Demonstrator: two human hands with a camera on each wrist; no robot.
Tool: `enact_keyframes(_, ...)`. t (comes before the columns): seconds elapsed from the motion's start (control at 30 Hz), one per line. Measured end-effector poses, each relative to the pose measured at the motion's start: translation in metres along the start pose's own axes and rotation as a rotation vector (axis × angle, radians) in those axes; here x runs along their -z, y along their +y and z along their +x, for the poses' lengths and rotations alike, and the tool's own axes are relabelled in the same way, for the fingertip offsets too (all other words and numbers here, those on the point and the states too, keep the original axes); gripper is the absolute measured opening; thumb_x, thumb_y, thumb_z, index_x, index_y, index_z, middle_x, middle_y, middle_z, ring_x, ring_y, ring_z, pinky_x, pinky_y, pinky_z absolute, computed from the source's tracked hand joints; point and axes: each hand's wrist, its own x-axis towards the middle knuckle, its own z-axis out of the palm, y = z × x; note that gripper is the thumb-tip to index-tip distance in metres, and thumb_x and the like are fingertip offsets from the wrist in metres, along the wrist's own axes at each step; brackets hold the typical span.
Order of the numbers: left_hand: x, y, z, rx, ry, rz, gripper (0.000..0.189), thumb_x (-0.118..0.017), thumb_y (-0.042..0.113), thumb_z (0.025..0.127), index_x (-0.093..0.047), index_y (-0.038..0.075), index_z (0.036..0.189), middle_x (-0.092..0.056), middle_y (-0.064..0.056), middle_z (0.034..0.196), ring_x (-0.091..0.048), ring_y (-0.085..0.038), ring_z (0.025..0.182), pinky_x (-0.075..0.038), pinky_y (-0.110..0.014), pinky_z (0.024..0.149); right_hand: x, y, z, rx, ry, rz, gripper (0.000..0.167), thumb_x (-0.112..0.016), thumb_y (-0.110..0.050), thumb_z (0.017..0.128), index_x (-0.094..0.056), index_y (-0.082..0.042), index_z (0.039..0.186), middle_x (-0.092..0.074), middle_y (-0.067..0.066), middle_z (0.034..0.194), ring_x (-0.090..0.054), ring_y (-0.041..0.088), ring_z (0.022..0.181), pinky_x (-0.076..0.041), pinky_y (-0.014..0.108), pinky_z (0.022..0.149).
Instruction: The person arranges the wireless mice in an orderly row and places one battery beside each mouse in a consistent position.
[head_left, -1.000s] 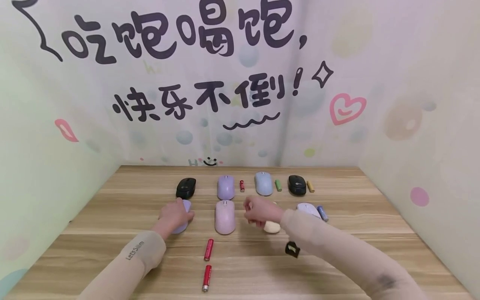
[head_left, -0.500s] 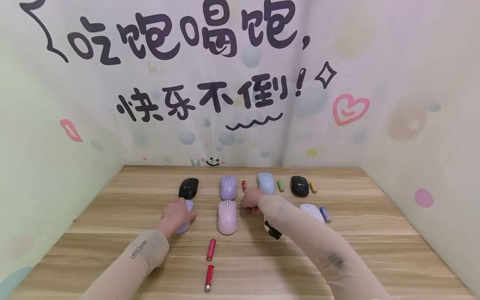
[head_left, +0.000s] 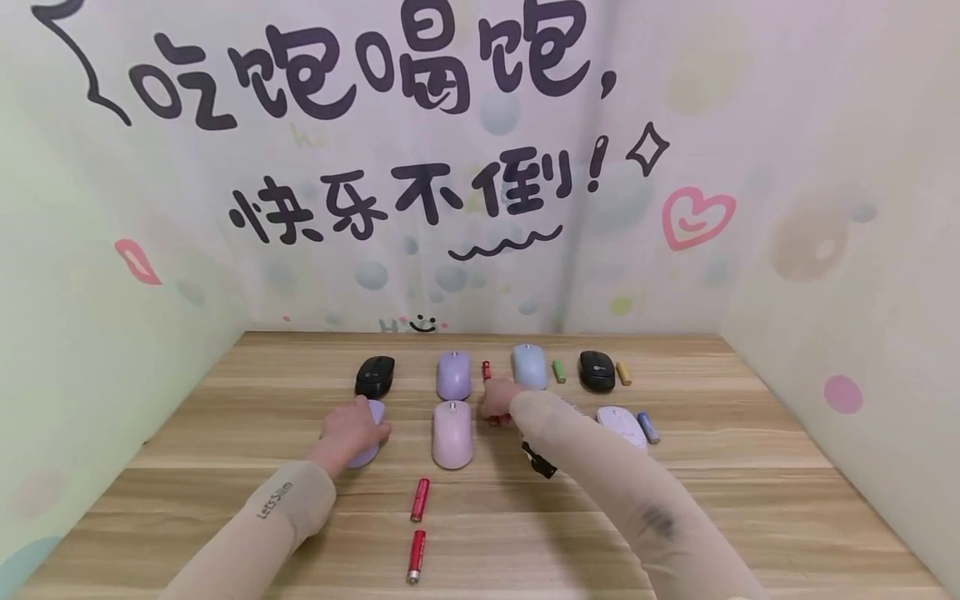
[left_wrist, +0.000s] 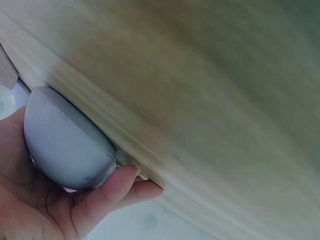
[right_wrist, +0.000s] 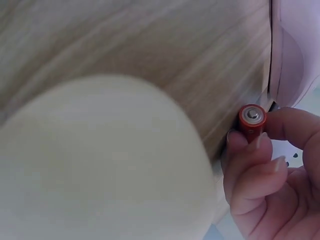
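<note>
My left hand (head_left: 351,429) lies over a pale purple computer mouse (head_left: 365,456) on the left part of the table. In the left wrist view the palm and curled fingers grip that mouse's rounded back. My right hand (head_left: 498,398) pinches a red battery (right_wrist: 253,119) between thumb and fingers, its metal tip facing the right wrist camera. The battery is close over the wood, just right of a pink mouse (head_left: 452,435). A cream mouse (right_wrist: 110,160) fills much of the right wrist view; the right sleeve (head_left: 592,458) covers most of it in the head view.
Along the back stand a black mouse (head_left: 374,377), a purple mouse (head_left: 453,375), a light blue mouse (head_left: 529,367) and another black one, with red, green and yellow batteries between. A white mouse (head_left: 622,426) and blue battery (head_left: 648,427) are at right; two red batteries (head_left: 420,500) lie in front.
My right hand has moved forward and slightly left, to a spot just behind and right of the pink mouse. The left hand keeps its place on its mouse.
</note>
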Motion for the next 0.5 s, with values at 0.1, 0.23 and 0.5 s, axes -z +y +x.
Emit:
enact_keyframes(0.1,0.001,-0.001,0.0,-0.007,0.004,-0.002,0.057,-0.061,0.036,0.08,-0.045,-0.011,0.11,-0.056,-0.023,0.086,-0.054,-0.031,0.072,-0.047,-0.04,0.059,0.007,0.001,-0.006,0.022,0.009,0.011,0.016,-0.057,-0.011,0.083,-0.065,0.002,0.084,-0.051,0.002,0.051,-0.034,0.006,0.035,-0.031,0.02,0.034)
enact_keyframes(0.23,0.001,0.0,0.0,-0.017,0.0,-0.001,0.061,-0.06,0.037,0.08,-0.043,-0.011,0.112,-0.056,-0.024,0.086,-0.054,-0.031,0.071,-0.047,-0.039,0.058,0.035,0.023,-0.018,0.051,0.123,0.019,0.025,-0.057,-0.016,0.085,-0.06,0.002,0.102,-0.058,0.007,0.072,-0.043,0.009,0.046,-0.038,0.021,0.043)
enact_keyframes(0.5,0.006,-0.002,0.0,-0.023,-0.079,-0.087,0.08,-0.049,0.041,0.087,-0.021,-0.017,0.134,-0.048,-0.04,0.111,-0.055,-0.044,0.093,-0.049,-0.046,0.072,0.091,0.136,-0.046,-0.016,0.346,0.044,0.042,-0.045,-0.015,0.088,-0.047,0.012,0.119,-0.051,0.03,0.119,-0.051,0.041,0.106,-0.043,0.048,0.089)
